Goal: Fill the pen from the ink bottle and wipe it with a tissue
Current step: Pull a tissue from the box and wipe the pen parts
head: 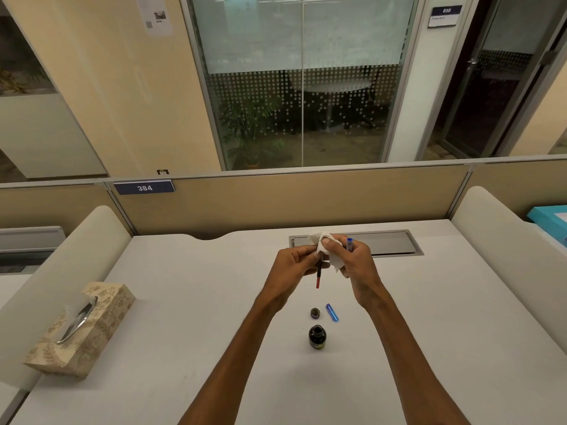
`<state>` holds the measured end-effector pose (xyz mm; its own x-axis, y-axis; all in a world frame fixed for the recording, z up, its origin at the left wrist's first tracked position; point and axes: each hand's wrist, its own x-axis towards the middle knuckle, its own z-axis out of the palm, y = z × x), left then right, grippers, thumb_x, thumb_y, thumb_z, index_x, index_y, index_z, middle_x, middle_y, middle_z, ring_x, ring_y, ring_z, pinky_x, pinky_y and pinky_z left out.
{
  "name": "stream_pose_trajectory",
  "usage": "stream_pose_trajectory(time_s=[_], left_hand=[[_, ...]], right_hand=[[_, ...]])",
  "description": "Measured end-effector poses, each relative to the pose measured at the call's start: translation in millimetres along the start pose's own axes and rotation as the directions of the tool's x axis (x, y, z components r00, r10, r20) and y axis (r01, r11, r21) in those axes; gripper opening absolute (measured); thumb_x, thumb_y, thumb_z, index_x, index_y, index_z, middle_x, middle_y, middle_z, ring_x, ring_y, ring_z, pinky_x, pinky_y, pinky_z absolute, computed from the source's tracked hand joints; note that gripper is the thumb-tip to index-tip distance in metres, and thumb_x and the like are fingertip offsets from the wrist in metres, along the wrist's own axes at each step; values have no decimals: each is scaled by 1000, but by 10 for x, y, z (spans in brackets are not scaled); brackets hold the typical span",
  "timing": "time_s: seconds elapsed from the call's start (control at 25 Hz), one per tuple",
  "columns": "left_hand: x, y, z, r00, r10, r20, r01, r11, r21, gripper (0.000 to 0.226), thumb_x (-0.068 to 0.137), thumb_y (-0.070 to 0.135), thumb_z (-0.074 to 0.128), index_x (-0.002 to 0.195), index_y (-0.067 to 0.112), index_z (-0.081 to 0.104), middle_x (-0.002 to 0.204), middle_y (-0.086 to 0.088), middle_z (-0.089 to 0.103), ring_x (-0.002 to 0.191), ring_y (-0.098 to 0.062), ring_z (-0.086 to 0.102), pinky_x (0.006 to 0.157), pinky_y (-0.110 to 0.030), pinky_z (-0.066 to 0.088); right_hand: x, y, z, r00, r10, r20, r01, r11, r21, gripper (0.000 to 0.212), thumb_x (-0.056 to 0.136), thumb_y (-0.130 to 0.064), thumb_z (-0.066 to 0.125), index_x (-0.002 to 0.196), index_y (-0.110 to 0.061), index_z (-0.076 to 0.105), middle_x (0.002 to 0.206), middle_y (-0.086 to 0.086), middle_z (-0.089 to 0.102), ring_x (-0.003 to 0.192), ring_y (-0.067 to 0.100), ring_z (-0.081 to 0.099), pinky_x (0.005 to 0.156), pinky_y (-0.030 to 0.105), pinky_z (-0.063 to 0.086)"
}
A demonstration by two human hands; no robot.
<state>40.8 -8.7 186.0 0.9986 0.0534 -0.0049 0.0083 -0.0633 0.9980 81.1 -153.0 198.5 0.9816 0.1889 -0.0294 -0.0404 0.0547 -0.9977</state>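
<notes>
My left hand [295, 262] pinches a thin dark pen part with a red end [318, 276], which hangs downward. My right hand [356, 262] holds a crumpled white tissue [329, 251] against the top of that part, and a blue pen piece [349, 243] sticks up between its fingers. Below the hands, on the white desk [184, 302], stands the open dark ink bottle [317, 336]. Its round cap [315, 313] lies just behind it, next to a blue pen cap [332, 312].
A patterned tissue box [82, 328] sits at the desk's left edge. A grey cable hatch [392, 243] lies behind my hands. Padded dividers flank the desk, and a beige partition runs along the back. A teal box [549, 219] is at far right.
</notes>
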Motion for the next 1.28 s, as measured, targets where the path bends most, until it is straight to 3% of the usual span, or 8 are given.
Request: stream_pose_trajectory(time_s=[0.16,0.32,0.56,0.8,0.96,1.08,1.16,1.28], left_hand=[[6,30,3,999,11,-53,-11,1000,-2,23,92,19,68,113,9,74,103,-9,78,91,-21,77,93,-32,58],[20,10,34,986,25,-167,-12,997,79,24,85,22,78,104,7,76,94,-8,78,84,-19,77,89,-34,60],[-1,-36,105,939,105,-328,-37,978,205,22,80,28,82,93,12,73,86,-1,76,81,-13,73,73,-18,59],[-48,-106,44,941,103,-322,1,952,306,26,77,32,84,94,16,73,89,6,76,79,-8,71,69,-13,55],[-80,-135,8,938,67,-341,6,977,211,24,78,33,83,96,21,72,93,8,75,83,-11,73,76,-21,59],[-98,-88,33,941,77,-328,-34,990,134,28,79,29,83,102,15,75,96,5,76,84,-11,75,80,-24,61],[-99,-45,52,942,92,-324,-60,992,108,27,78,26,84,101,14,75,95,4,77,83,-10,75,80,-24,61],[-85,9,76,939,115,-323,-87,991,100,26,78,24,84,100,13,76,91,2,78,82,-11,75,78,-24,61]], right_hand=[[-11,22,-16,1000,9,-21,-8,1000,30,13,91,-24,66,100,-16,67,81,2,66,74,15,60,60,16,50],[-44,24,-2,1000,2,-12,-1,997,80,4,90,-21,68,93,-19,71,73,-4,69,64,8,64,56,12,49],[-46,53,93,999,-10,-33,16,985,172,6,90,-10,67,90,-15,71,66,-12,74,65,2,71,60,11,52],[12,116,20,994,-23,-104,35,993,111,11,89,-21,71,100,-20,70,93,-1,75,90,16,71,76,20,58],[39,73,-87,990,7,-142,15,988,153,24,91,-22,68,114,-17,66,100,2,70,90,15,66,66,20,55],[30,78,-104,987,21,-157,10,982,190,17,90,-18,69,106,-21,68,99,3,71,90,18,67,66,22,58],[10,94,-99,982,-38,-182,64,988,138,15,89,-16,70,100,-25,68,97,-2,71,90,16,68,67,19,59],[-15,107,-71,970,-206,-128,198,977,-72,18,88,-16,71,104,-21,67,97,-4,70,90,12,67,68,11,54]])
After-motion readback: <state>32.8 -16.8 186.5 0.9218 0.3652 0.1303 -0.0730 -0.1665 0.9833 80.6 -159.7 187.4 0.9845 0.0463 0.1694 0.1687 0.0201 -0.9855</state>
